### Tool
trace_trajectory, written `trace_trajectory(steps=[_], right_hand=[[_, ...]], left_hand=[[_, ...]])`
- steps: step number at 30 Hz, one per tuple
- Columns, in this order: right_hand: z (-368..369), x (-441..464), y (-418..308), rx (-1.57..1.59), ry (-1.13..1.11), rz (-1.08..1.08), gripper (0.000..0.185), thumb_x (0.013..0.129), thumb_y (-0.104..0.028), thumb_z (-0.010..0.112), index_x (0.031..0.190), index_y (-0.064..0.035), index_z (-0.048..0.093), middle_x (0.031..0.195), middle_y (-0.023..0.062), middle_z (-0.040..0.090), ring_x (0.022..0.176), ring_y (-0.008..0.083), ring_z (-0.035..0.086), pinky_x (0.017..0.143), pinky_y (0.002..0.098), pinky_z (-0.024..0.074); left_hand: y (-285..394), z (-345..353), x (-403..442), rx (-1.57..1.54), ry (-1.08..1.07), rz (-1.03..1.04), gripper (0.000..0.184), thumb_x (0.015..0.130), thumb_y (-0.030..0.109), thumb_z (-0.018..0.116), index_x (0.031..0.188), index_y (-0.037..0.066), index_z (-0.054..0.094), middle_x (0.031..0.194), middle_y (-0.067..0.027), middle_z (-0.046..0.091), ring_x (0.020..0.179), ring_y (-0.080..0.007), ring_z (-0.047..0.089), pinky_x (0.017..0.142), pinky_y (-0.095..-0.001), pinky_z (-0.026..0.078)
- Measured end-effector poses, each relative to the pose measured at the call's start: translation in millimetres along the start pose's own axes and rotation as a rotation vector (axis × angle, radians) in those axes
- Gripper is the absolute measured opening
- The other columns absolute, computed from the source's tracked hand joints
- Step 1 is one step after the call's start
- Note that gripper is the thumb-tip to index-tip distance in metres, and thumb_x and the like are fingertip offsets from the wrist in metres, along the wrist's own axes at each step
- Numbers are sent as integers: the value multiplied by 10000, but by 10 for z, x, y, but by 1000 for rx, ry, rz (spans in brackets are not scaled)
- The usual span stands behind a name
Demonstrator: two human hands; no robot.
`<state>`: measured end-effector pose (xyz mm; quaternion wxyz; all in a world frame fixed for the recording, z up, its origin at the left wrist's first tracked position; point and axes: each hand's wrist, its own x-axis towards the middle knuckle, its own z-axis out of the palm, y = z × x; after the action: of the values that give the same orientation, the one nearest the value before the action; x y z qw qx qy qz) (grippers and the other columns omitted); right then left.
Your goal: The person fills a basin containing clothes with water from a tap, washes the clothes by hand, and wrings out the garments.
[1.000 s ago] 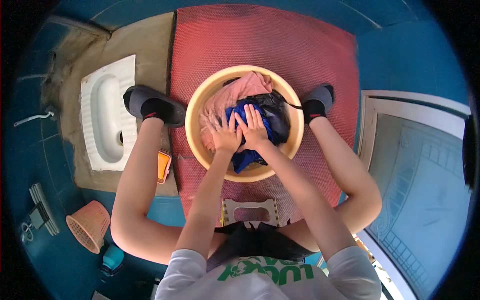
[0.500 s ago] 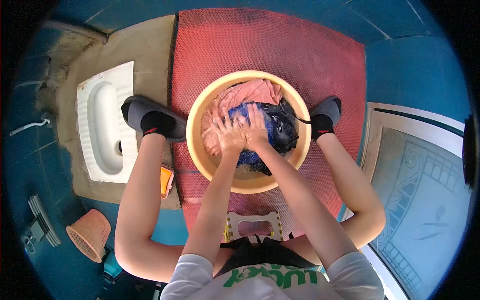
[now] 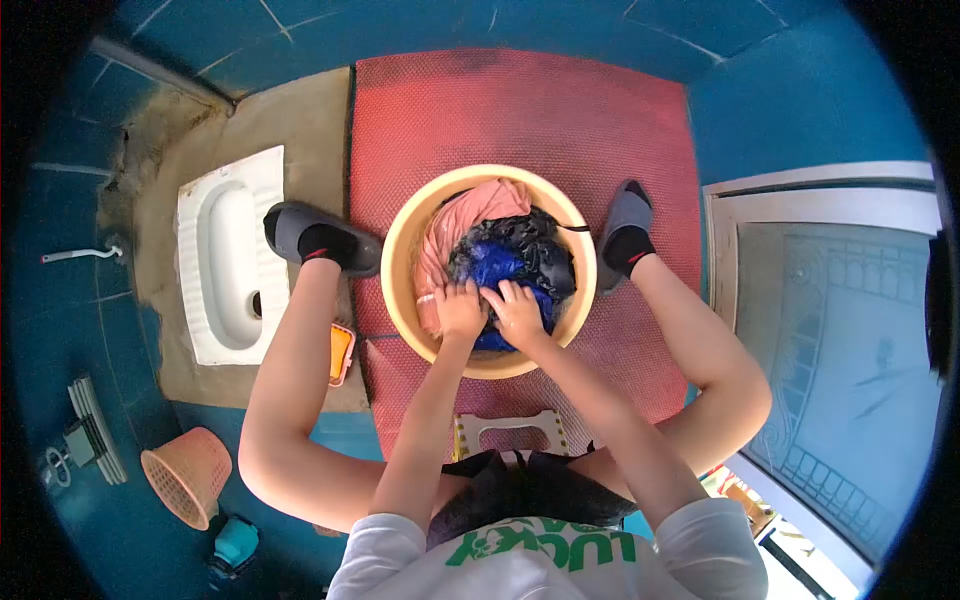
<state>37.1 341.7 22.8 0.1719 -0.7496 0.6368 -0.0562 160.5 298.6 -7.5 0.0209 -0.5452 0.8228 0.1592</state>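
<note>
A cream plastic basin (image 3: 396, 290) stands on the floor between my feet, with wet clothes in water inside. My left hand (image 3: 461, 312) is in the near part of the basin, its fingers curled onto the blue cloth (image 3: 495, 262). Close beside it my right hand (image 3: 516, 316) grips the same cloth, its thumb toward the left hand. Black cloth (image 3: 545, 245) lies bunched to the right and behind. A pink cloth (image 3: 455, 222) runs along the left and far side. The fingertips are partly hidden in the folds.
A red textured mat (image 3: 520, 110) lies under the basin. At left are a white squat toilet (image 3: 230, 260), an orange brush (image 3: 341, 355) and a pink basket (image 3: 187, 475). A low stool (image 3: 510, 425) is beneath me. A framed door (image 3: 820, 350) stands at right.
Both hands have drawn back toward me, from flat, spread fingers pressing the clothes to curled fingers on the blue cloth. The black cloth shows more. The view has shifted slightly.
</note>
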Motion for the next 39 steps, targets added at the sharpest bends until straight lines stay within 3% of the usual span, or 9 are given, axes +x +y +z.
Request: trace_trajectory(steps=[5, 6, 10, 17, 21, 22, 27, 30, 39], right_hand=[[-477, 111, 85, 273, -329, 19, 289, 674, -113, 609, 962, -125, 600, 896, 94, 567, 901, 268, 541, 746, 384, 457], [-643, 220, 83, 138, -206, 66, 230, 690, -141, 615, 917, -105, 620, 849, 89, 605, 909, 263, 548, 756, 376, 461], [-741, 617, 417, 41, -93, 157, 771, 600, -256, 763, 1227, -10, 388, 1235, 152, 432, 1172, 286, 397, 955, 384, 367], [-6, 748, 588, -34, -101, 327, 1135, 492, -263, 833, 1355, -47, 129, 1320, 187, 315, 1228, 367, 312, 988, 426, 326], [319, 805, 651, -76, 80, 387, 591, 737, -82, 592, 1266, -72, 328, 1247, 197, 382, 1153, 361, 394, 886, 452, 396], [425, 815, 682, -70, 252, 365, 342, 779, -35, 495, 1120, -57, 473, 1078, 200, 509, 1024, 349, 505, 814, 450, 441], [241, 828, 595, 12, 62, 619, 303, 667, -122, 636, 919, -3, 519, 923, 211, 583, 833, 357, 593, 693, 430, 490], [-99, 644, 465, 120, -127, 373, 250, 674, -174, 650, 872, -63, 546, 723, 155, 614, 741, 341, 615, 648, 440, 491], [-1031, 135, 85, 339, 89, 181, 324, 647, -224, 727, 797, -41, 505, 775, 133, 602, 768, 343, 591, 650, 424, 463]], left_hand=[[92, -222, -212, 74, -154, -24, 332, 651, 402, 637, 719, 80, 678, 816, -68, 644, 1053, -248, 459, 908, -405, 284], [118, -362, -159, 135, -301, -21, 455, 627, 437, 672, 886, 64, 651, 1023, -105, 601, 1134, -250, 395, 921, -404, 285], [111, -515, -33, 67, -185, -12, 929, 570, 318, 770, 1317, 74, 274, 1381, -154, 254, 1186, -283, 348, 935, -392, 315], [-17, -118, 414, 100, -410, 293, 1132, 527, 284, 810, 1401, 105, 113, 1438, -120, 172, 1317, -362, 158, 1080, -445, 156], [-93, -216, 649, 8, -647, 254, 1194, 508, 308, 822, 1407, 111, 61, 1461, -116, 92, 1333, -362, 110, 1096, -439, 96], [-95, -311, 703, -90, -768, 166, 1176, 505, 268, 817, 1401, 94, 76, 1456, -129, 114, 1337, -357, 100, 1100, -432, 87], [-156, -112, 636, -4, -410, 293, 846, 523, 170, 758, 1243, 72, 325, 1290, -136, 357, 1241, -329, 288, 1036, -420, 232], [-151, -257, 507, -120, -262, 323, 641, 537, 130, 709, 1102, 76, 412, 1128, -125, 463, 1131, -301, 392, 966, -410, 304], [-38, -1115, 158, -233, 85, 603, 357, 591, 28, 603, 914, 81, 459, 938, -98, 517, 979, -287, 498, 800, -390, 425]])
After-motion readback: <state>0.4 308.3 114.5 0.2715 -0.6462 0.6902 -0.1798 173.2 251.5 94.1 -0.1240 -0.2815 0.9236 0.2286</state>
